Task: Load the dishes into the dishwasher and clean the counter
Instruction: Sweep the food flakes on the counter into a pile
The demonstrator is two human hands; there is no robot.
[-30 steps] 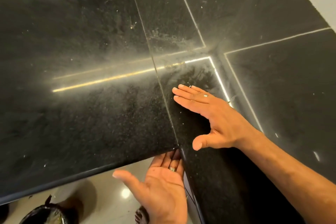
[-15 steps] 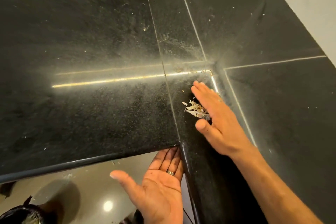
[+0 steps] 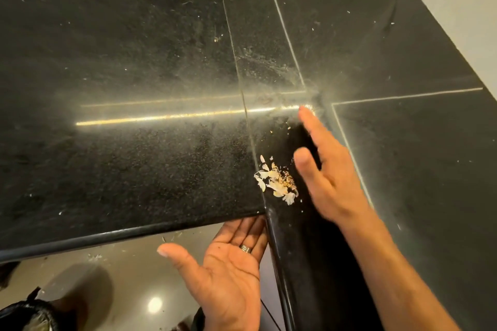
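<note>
We have our right hand (image 3: 326,169) flat and open, fingers together and edge-on to the black polished stone surface (image 3: 134,88), just beside a small heap of pale papery peel scraps and crumbs (image 3: 277,183). It holds nothing; we judge it is set that way to act as a blade that pushes the heap toward the inner corner of the L-shaped edge. Our left hand (image 3: 228,258) waits below that corner, palm up and spread wide, empty, fingertips tucked against the underside of the rim, with a silver ring (image 3: 245,248) on one finger. We think it is cupped there to catch the scraps as they come off. The heap sits close to the edge, near the joint line between two slabs. Fine dust and stray flecks lie across much of the stone, and a few bits are on the glossy floor (image 3: 121,263) beneath. A black bag (image 3: 24,314) shows at the lower left, probably for waste. No dishes or dishwasher are in view. We can read no writing or brand anywhere.
</note>
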